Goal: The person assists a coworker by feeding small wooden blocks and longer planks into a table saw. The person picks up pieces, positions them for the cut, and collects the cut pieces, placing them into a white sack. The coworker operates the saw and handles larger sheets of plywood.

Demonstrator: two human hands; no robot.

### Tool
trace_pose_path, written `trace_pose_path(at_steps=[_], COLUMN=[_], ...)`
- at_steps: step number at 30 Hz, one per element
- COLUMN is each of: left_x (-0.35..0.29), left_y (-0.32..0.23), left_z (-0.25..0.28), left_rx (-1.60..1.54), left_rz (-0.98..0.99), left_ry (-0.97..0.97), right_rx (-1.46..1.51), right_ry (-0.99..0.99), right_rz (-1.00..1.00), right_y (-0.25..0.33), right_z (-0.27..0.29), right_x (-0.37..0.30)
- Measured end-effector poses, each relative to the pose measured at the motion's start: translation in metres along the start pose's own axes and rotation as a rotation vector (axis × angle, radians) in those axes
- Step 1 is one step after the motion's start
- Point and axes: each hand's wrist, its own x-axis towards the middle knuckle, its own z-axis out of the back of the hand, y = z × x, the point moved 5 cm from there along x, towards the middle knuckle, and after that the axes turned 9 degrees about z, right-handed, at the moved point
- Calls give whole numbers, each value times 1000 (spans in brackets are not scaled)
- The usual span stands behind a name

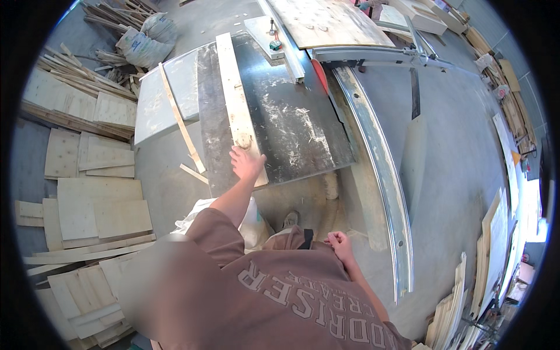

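Note:
My left hand lies on the near end of a long pale wooden board. Its fingers are spread across the board's width, with the thumb towards the right edge. The board stretches away over the dark table of a saw, which is strewn with wood shavings. Down by my waist, apart from the saw, is my right hand; its fingers are curled in and nothing shows in them. Left of the board, a thin wooden strip lies across the light grey side table and sticks out past its near edge.
A red guard stands by the metal fence. On the right runs a long sliding rail. A plywood sheet lies at the far side. Plywood pieces are stacked at left, near a stuffed white sack.

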Motion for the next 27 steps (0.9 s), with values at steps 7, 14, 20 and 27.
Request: trace_pose_path(at_steps=[7,14,20,27], left_x=[-82,-208,-252,-247], left_y=[-12,7,22,33], left_z=[-12,-52,-39,-36], left_rx=[-162,-411,-324,-278], left_rz=[-583,-715,-794,-789], left_ry=[-5,577,537,456], right_rx=[16,-33,-126,-115], right_ry=[-36,-31,8,25], right_rz=[-32,55,92,168], right_y=[2,16,24,25], right_z=[4,-2,-5,-12], right_x=[0,5,10,14])
